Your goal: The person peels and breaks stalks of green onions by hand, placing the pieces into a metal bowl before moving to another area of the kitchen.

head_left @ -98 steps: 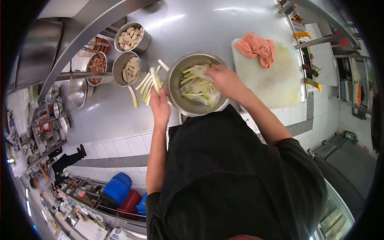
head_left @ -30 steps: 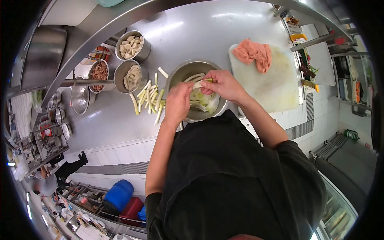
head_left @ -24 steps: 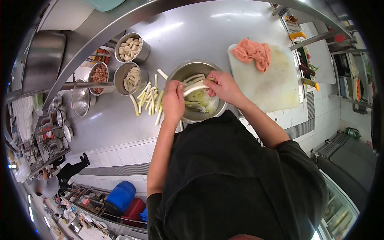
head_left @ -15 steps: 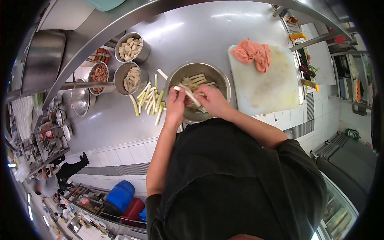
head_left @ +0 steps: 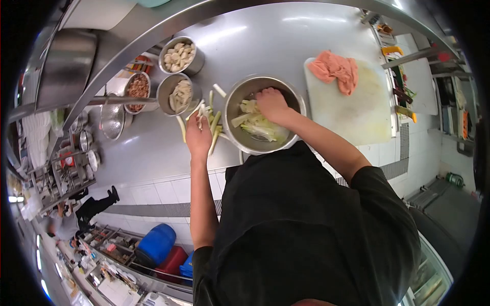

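I have the left hand (head_left: 199, 136) at eleven o'clock, fingers partly closed on scallion stalks (head_left: 202, 110); at twelve, the right hand's (head_left: 273, 105) fingers curl inside the steel bowl (head_left: 294, 97), their hold hidden.

white-green stalks (head_left: 215, 123) | piled loosely beside steel bowl (head_left: 295, 101) | bowl upright, pale-green pieces (head_left: 260, 127) inside
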Demonstrator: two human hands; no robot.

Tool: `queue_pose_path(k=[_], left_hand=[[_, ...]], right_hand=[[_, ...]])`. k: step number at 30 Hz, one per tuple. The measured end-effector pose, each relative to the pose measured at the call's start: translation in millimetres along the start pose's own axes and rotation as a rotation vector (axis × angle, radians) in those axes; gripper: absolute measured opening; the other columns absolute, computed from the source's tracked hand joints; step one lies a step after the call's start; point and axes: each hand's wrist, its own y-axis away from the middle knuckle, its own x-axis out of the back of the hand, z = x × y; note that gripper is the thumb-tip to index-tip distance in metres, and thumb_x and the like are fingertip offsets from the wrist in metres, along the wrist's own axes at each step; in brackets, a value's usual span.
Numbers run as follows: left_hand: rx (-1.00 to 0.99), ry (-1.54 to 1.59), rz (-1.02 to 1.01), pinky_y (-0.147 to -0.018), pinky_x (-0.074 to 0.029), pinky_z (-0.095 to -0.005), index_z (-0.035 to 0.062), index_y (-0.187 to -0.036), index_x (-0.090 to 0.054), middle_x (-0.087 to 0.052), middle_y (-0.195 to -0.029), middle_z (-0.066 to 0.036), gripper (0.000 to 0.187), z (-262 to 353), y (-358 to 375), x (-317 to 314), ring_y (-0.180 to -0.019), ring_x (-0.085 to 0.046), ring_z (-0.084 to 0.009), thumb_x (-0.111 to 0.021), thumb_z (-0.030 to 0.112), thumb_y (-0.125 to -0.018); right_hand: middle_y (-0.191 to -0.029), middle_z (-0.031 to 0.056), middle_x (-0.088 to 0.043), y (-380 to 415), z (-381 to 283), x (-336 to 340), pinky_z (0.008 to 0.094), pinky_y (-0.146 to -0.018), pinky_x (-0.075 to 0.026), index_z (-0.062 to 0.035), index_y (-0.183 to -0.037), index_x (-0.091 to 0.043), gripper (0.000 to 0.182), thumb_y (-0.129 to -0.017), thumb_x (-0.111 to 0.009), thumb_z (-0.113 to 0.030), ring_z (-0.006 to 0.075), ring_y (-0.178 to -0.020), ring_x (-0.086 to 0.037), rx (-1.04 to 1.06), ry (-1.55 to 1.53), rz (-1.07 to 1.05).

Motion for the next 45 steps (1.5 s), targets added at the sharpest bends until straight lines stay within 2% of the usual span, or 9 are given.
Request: queue_pose_path(k=[2, 8, 14, 17, 22, 25, 28, 31, 45], left_hand=[[-0.069, -0.112, 0.054, -0.091, -0.052, -0.0437, 0.0001, -0.129, -0.062, -0.069, -0.112, -0.021, 0.036, -16.6, 4.1, 7.6, -0.105, -0.066, -0.0389, -0.062, 0.018, -0.098], [-0.192, 0.058, 0.008, -0.102, -0.048, -0.0477, 0.0003, -0.121, -0.067, -0.069, -0.119, -0.020, 0.030, 13.9, 19.6, 7.1, -0.115, -0.062, -0.0409, -0.065, 0.004, -0.091], [-0.687, 0.195, -0.343, -0.103, -0.049, -0.0482, 0.0077, -0.130, -0.064, -0.062, -0.136, -0.020, 0.038, 104.2, 29.6, -26.2, -0.123, -0.060, -0.0406, -0.069, 0.013, -0.092], [-0.495, 0.235, -0.563, -0.090, -0.051, -0.0518, 0.0052, -0.116, -0.065, -0.067, -0.119, -0.021, 0.023, 101.6, 27.3, -54.6, -0.108, -0.063, -0.0438, -0.067, 0.012, -0.094], [-0.608, 0.110, -0.385, -0.080, -0.050, -0.0526, 0.0030, -0.109, -0.060, -0.068, -0.096, -0.021, 0.013, 72.0, 22.4, -58.1, -0.094, -0.063, -0.0457, -0.059, 0.012, -0.099], [-0.342, 0.112, -0.449, -0.078, -0.051, -0.0484, 0.0032, -0.114, -0.059, -0.067, -0.091, -0.021, 0.017, 71.7, 26.6, -50.6, -0.091, -0.065, -0.0425, -0.055, 0.016, -0.103], [-0.110, 0.552, -0.511, -0.073, -0.050, -0.0350, 0.0051, -0.116, -0.057, -0.065, -0.086, -0.009, 0.021, 62.0, 20.1, -59.4, -0.078, -0.063, -0.0204, -0.049, 0.023, -0.109], [0.081, 0.772, -0.614, -0.071, -0.049, -0.0312, 0.0056, -0.117, -0.056, -0.064, -0.090, -0.004, 0.018, 83.5, 20.7, -43.8, -0.077, -0.058, -0.0127, -0.053, 0.022, -0.108], [-0.034, 1.027, -0.551, -0.077, -0.047, -0.0240, 0.0018, -0.131, -0.049, -0.063, -0.099, -0.004, 0.030, 121.0, 28.6, -37.0, -0.087, -0.058, -0.0075, -0.055, -0.001, -0.102]], right_hand=[[-0.108, 0.0177, -0.069, 2.5, 2.3, 14.9, 0.0399, -0.088, -0.055, -0.0014, -0.103, -0.070, 0.024, -0.086, -0.065, -0.017, 0.0317, -0.109, -0.065, 0.021, 0.069, -0.314], [-0.101, 0.0188, -0.072, 41.6, 5.1, 71.1, 0.0483, -0.080, -0.056, -0.0010, -0.105, -0.069, 0.022, -0.091, -0.060, -0.015, 0.0341, -0.097, -0.071, -0.181, -0.082, -0.184], [-0.097, 0.0187, -0.072, 70.9, -2.0, 136.3, 0.0515, -0.082, -0.053, -0.0059, -0.107, -0.068, 0.024, -0.098, -0.061, -0.027, 0.0384, -0.097, -0.069, -0.141, -0.410, -0.135], [-0.094, 0.0184, -0.072, 78.9, 0.6, 145.4, 0.0509, -0.082, -0.052, -0.0067, -0.106, -0.068, 0.025, -0.099, -0.061, -0.029, 0.0402, -0.095, -0.068, -0.144, -0.451, -0.135], [-0.092, 0.0183, -0.071, 86.5, 32.6, 143.8, 0.0466, -0.074, -0.051, -0.0068, -0.112, -0.067, 0.024, -0.099, -0.061, -0.026, 0.0383, -0.086, -0.067, -0.232, -0.426, -0.158], [-0.083, 0.0120, -0.068, 90.0, 51.4, 128.5, 0.0368, -0.067, -0.049, -0.0037, -0.116, -0.067, 0.024, -0.101, -0.060, -0.021, 0.0250, -0.075, -0.065, -0.109, -0.715, -0.096], [-0.082, -0.0019, -0.059, 82.5, 43.2, 126.2, 0.0230, -0.065, -0.045, 0.0008, -0.119, -0.065, 0.020, -0.104, -0.057, -0.009, 0.0059, -0.074, -0.054, -0.155, -1.295, -0.225], [-0.084, -0.0003, -0.062, 79.3, 33.7, 123.5, 0.0240, -0.069, -0.048, 0.0002, -0.123, -0.063, 0.022, -0.104, -0.056, -0.008, 0.0076, -0.076, -0.057, -0.163, -1.410, -0.229], [-0.105, 0.0011, -0.061, 61.3, -29.3, 78.8, 0.0273, -0.082, -0.048, -0.0022, -0.126, -0.056, 0.025, -0.108, -0.056, -0.019, 0.0085, -0.092, -0.055, -0.187, -1.775, 0.036]])
